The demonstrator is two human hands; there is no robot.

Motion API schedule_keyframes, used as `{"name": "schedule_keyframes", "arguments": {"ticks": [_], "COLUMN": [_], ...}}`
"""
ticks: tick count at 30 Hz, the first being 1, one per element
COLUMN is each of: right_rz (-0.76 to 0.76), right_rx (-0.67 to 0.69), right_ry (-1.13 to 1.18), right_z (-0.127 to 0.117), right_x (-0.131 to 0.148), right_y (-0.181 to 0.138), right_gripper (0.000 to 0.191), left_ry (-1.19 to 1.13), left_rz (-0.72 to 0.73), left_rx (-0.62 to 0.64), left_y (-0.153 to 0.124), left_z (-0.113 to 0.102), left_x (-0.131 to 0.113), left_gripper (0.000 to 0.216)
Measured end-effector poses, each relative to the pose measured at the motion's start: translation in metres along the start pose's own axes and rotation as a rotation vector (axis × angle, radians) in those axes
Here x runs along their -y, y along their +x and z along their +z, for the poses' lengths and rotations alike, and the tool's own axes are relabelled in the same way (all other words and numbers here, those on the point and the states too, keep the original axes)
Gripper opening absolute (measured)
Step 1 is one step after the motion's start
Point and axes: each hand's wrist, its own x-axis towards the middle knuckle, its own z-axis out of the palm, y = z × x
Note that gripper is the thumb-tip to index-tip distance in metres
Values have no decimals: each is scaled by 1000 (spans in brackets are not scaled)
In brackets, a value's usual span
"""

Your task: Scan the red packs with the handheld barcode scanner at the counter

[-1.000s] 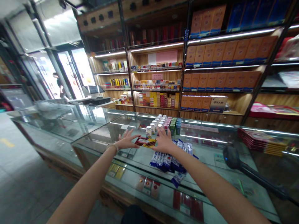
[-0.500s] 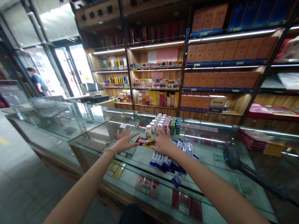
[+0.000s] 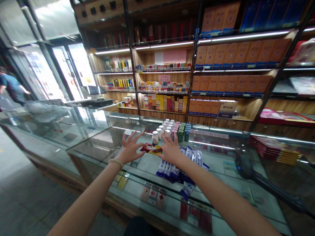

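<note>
A small red and yellow snack packet (image 3: 150, 148) lies on the glass counter (image 3: 141, 165) between my hands. My left hand (image 3: 130, 149), with a bracelet on its wrist, is open at the packet's left end, fingers spread. On the other side my right hand (image 3: 170, 149) is open too, its thumb close to the yellow end. Whether either thumb touches the packet, I cannot tell. Just behind stand rows of small white-capped bottles (image 3: 155, 137), with green boxes (image 3: 181, 132) to their right. A pile of blue and white wrapped bars (image 3: 172, 172) lies partly beneath my right forearm.
A black handheld scanner (image 3: 246, 167) stands at the right, near stacked red and gold packs (image 3: 270, 149). Flat packets show through the glass below. Shelves of orange boxes (image 3: 230, 54) line the back wall. A person (image 3: 12, 87) is at the far left.
My left hand's fingers have curled slightly and its thumb now sits at the packet's red end. The person at the far left appears larger and further left. The view has shifted a little.
</note>
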Motion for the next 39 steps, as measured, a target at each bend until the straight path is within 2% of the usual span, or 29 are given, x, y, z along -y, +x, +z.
{"name": "schedule_keyframes", "arguments": {"ticks": [6,11,15,20,25,31,39], "right_rz": [13,56,54,53,73,128,236], "right_rx": [15,-13,-40,-27,-48,-116,-186], "right_ry": [1,37,67,69,34,16,-12], "right_z": [-2,-13,-21,-26,-33,-48,-72], "right_x": [-1,-7,-15,-22,-30,-56,-93], "right_y": [2,-2,-11,-18,-27,-52,-98], "right_gripper": [48,61,71,70,68,64,61], "left_ry": [-23,-28,0,17,41,62,-21], "left_rz": [-20,-50,-9,2,43,47,74], "left_rx": [14,-19,-32,-45,-142,-208,-230], "left_y": [1,3,2,2,7,26,60], "left_z": [2,-1,-4,-5,-10,-16,-23], "left_x": [1,1,0,-2,-9,-36,-96], "left_gripper": [25,53,67,65,64,55,54]}}
